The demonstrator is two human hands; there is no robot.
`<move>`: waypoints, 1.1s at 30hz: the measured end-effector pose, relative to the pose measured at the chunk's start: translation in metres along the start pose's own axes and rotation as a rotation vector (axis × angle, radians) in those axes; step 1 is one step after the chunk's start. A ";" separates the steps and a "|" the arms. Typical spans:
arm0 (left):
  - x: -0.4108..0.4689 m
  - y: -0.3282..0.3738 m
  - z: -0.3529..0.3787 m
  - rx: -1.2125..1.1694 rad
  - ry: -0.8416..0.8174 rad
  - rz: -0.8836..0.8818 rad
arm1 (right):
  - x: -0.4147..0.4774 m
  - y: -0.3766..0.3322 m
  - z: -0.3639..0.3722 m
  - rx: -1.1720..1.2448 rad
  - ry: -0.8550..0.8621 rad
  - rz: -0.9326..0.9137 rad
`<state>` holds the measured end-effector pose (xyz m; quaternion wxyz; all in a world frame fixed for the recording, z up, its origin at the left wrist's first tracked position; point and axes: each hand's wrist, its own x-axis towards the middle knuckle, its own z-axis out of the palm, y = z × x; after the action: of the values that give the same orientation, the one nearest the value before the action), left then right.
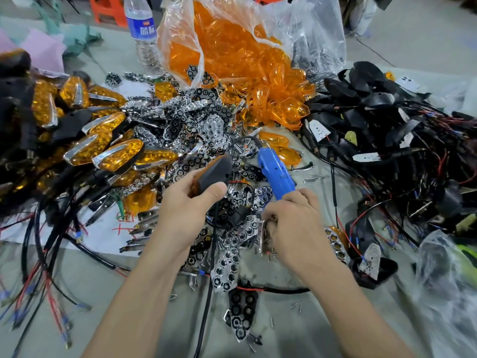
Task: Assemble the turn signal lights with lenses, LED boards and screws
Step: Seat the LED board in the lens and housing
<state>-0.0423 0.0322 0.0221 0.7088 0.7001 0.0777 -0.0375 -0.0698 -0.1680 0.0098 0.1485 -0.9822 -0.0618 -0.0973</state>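
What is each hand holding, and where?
The left hand grips a turn signal light by its black housing; the right hand grips the blue electric screwdriver by its lower body.

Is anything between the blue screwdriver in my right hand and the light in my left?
Nothing solid. The left hand holds the light clear of the blue screwdriver in the right hand; only a thin red wire crosses the gap.

Desk [289,332]: assembled lights [103,148] heaped left; reflector plates [196,125] piled centre (above them, left hand [188,202] with one light [214,171], right hand [291,223] with a screwdriver [276,171]); bag of lenses [232,47] behind the plates, water bottle [142,29] left of it; wired housings [374,112] heaped right; loose screws [296,307] near the front edge.
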 end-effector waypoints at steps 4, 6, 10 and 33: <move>-0.003 0.000 0.000 -0.001 0.006 0.011 | -0.004 -0.001 -0.004 -0.140 -0.113 -0.014; -0.004 0.001 -0.002 0.004 -0.003 0.011 | -0.008 -0.002 -0.006 -0.269 -0.140 0.034; -0.007 0.003 0.000 0.031 -0.041 0.019 | -0.012 -0.001 -0.004 -0.332 -0.188 0.072; -0.024 0.001 0.015 0.028 -0.030 0.008 | 0.008 0.005 -0.003 0.110 -0.132 0.001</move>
<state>-0.0651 0.0157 0.0273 0.7002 0.7096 0.0638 -0.0462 -0.0616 -0.1730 0.0130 0.1978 -0.9768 -0.0765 -0.0285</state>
